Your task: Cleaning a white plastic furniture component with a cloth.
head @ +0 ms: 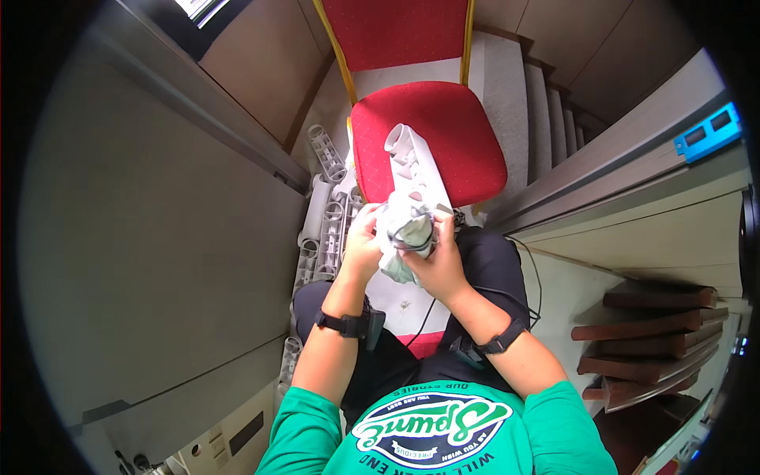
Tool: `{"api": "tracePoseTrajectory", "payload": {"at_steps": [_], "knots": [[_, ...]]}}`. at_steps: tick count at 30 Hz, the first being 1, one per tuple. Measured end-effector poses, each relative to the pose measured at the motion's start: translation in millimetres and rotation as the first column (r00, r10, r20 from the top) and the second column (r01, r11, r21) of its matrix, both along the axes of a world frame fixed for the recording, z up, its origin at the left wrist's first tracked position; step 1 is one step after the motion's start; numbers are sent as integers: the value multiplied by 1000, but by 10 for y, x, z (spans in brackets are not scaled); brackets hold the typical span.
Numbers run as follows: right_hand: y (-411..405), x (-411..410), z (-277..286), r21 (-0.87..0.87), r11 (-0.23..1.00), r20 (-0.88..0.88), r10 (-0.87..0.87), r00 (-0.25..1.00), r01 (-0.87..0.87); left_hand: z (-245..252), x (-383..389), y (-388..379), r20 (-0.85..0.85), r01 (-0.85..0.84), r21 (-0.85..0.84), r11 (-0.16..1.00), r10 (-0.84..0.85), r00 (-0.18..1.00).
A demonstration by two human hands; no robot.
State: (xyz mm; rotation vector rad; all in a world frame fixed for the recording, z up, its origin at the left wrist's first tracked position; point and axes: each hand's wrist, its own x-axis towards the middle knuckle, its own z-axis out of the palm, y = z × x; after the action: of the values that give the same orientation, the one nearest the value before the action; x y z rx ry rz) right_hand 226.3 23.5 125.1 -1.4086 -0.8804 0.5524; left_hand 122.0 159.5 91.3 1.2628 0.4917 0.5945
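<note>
A long white plastic housing, with one rounded end and ribs inside, leans over the front of a red padded chair seat. A crumpled pale cloth with dark lines on it is bunched over its near end and hides that part. My left hand grips the cloth's left side, fingers partly hidden behind it. From the right, my right hand holds the cloth, its thumb below and its fingers along the side by the housing.
Several similar white plastic housings lie on the floor left of the chair. A grey panel stands close on the left. A black cable runs by my right knee. Brown boards are stacked at the right; stairs descend beyond the chair.
</note>
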Motion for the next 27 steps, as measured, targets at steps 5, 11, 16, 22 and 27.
{"api": "tracePoseTrajectory", "payload": {"at_steps": [5, 11, 16, 22, 27], "knots": [[-57, 66, 289, -448, 893, 186, 46, 981, 44, 102, 81, -124, 41, 125, 94, 988, -129, 991], [61, 271, 334, -619, 783, 377, 228, 898, 61, -333, 64, -114, -145, 172, -40, 984, -176, 974], [299, 216, 222, -159, 987, 642, 112, 758, -11, -446, -58, 75, 47, -62, -44, 997, 64, 997], [635, 536, 63, 73, 979, 648, 100, 755, -192, 300, 58, 192, 83, -92, -142, 986, 104, 991], [853, 691, -260, 28, 985, 537, 130, 834, -172, -112, 183, 498, -204, -109, -186, 977, 70, 976]]}}
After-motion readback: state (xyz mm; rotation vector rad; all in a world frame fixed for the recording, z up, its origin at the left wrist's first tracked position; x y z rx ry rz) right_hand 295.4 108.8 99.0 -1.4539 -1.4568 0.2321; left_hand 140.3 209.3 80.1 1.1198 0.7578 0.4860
